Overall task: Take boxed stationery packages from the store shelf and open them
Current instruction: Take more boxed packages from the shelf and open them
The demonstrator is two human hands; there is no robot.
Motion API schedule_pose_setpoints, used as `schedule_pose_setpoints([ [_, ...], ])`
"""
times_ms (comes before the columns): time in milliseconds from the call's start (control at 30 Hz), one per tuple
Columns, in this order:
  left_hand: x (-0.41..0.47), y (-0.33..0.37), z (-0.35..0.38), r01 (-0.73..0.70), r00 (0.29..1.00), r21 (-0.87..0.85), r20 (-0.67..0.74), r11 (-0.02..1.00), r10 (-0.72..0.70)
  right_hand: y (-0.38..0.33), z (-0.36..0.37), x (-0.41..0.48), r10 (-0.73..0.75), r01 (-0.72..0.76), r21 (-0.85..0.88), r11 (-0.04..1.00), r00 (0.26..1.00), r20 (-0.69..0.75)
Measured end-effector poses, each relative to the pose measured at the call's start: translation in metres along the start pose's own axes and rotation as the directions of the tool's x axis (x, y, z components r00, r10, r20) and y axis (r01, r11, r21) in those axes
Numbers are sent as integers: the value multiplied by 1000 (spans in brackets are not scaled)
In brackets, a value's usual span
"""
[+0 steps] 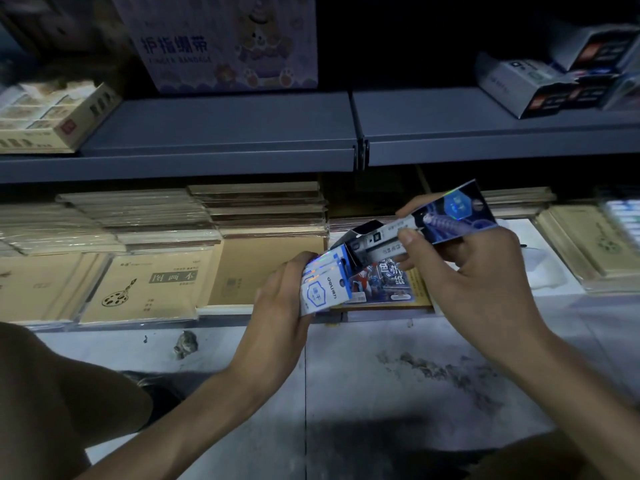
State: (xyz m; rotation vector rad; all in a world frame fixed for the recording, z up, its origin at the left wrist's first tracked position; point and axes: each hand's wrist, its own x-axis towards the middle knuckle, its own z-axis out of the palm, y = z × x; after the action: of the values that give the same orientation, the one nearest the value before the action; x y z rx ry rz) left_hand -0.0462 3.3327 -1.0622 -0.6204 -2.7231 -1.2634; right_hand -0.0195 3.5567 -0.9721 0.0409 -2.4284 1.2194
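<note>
My left hand (277, 306) grips a small stack of blue-and-white stationery packets (323, 289) with a hexagon mark and hang-holes, held in front of the bottom shelf. My right hand (460, 271) holds a blue holographic pen box (453, 213) tilted up to the right, thumb and fingers pinching its middle. The box's left end flap (365, 232) stands open, and white inner packaging (384, 242) sticks out of it toward the packets.
A grey metal shelf (214, 133) runs above, carrying a finger-bandage carton (225, 43), a tan display box (52, 116) and blue-white boxes (561, 74). Brown sketchbooks (149, 285) fill the low shelf. A colourful paper pack (384, 285) lies beneath my hands. Stained floor lies below.
</note>
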Motion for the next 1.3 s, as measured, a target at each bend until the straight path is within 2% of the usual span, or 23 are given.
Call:
schedule_pose_setpoints([
  [133,-2,4,0,-28,1000,-13,-5,1000,28,3,13,-4,109,-109,-8,994,993,45],
  [233,-3,7,2,12,1000,-80,-8,997,-13,3,23,-6,176,-175,-40,984,984,23],
  [267,-3,7,4,29,1000,-102,-9,994,-30,1,24,-6,162,-162,-15,987,987,3],
  [367,-3,6,7,76,997,-164,-9,983,-79,-6,20,-6,179,-166,200,965,983,-48],
  [433,-3,5,8,94,995,-193,-14,977,-99,-10,15,-5,168,-140,258,956,982,-91],
  [567,-4,9,8,88,995,-204,-17,975,-93,-6,21,-8,170,-160,159,974,984,-51],
  [700,-4,16,7,51,997,-191,-41,980,-60,3,33,-11,74,-79,-108,991,996,-49],
  [933,-4,15,11,48,998,-205,-33,978,-56,4,30,-9,69,-71,-10,997,989,-130],
  [1033,-7,14,13,46,998,-223,-30,974,-54,6,32,-10,124,-123,20,992,989,-80],
  [1133,-7,15,15,24,998,-251,-48,968,-37,4,33,-11,112,-112,-53,992,994,-11],
  [1300,-8,11,19,-26,996,-306,-90,952,-2,-5,33,-8,243,-224,-102,969,939,244],
])
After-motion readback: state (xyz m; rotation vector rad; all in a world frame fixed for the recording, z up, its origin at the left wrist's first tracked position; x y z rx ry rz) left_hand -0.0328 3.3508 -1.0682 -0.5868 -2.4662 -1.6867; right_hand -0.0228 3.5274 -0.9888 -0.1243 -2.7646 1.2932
